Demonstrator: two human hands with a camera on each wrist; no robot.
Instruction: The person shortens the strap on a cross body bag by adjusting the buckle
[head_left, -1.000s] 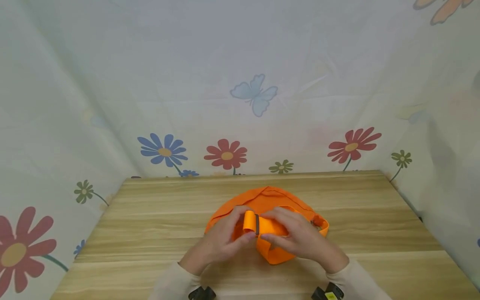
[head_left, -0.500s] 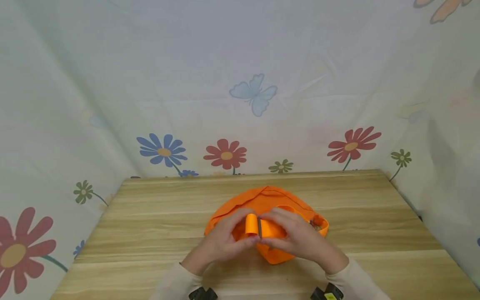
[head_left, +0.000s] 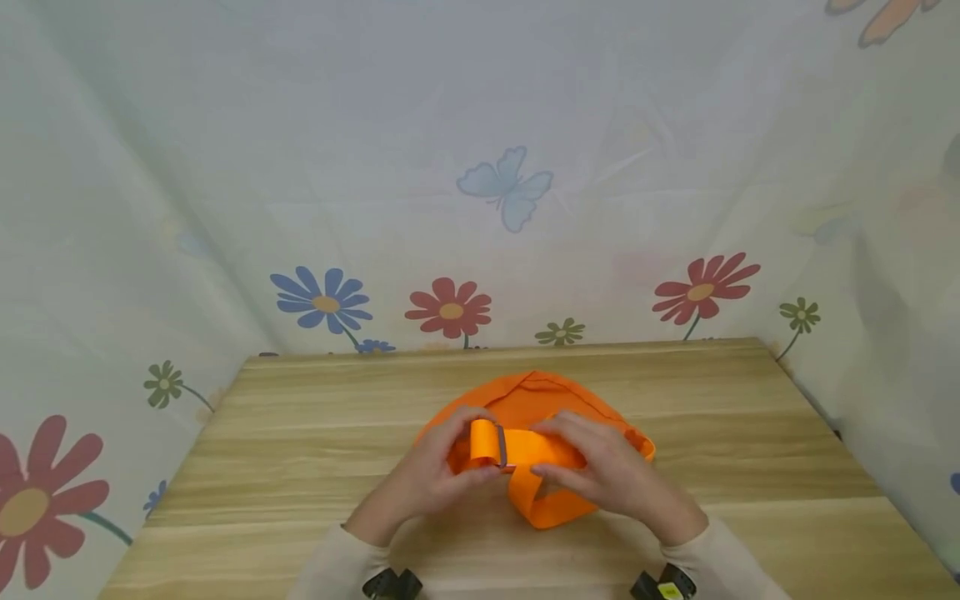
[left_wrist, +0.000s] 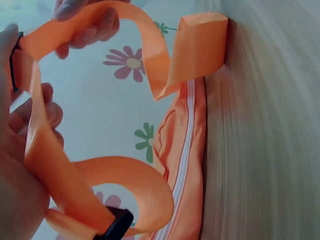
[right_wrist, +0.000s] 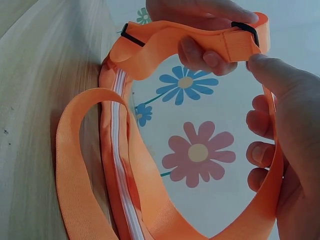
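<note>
The head view shows a rounded orange cloth bag [head_left: 517, 398] on the wood-grained desk [head_left: 330, 425]. The left hand [head_left: 435, 467] has its grip on the flat webbing strap [head_left: 551, 448] at a thin dark slider [head_left: 502, 446]; the right hand [head_left: 611, 471] grips the same strap just beside it. In the right wrist view, a white zipper [right_wrist: 117, 135] runs along the bag, near ribbed, curling loops.

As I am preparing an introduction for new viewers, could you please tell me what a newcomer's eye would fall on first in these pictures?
Most likely the bright orange bag on the wooden table. Next, probably, its strap, held in front of it by the left hand and the right hand, with a dark buckle near the left hand. The pale backdrop with printed flowers behind the table also stands out.
</note>
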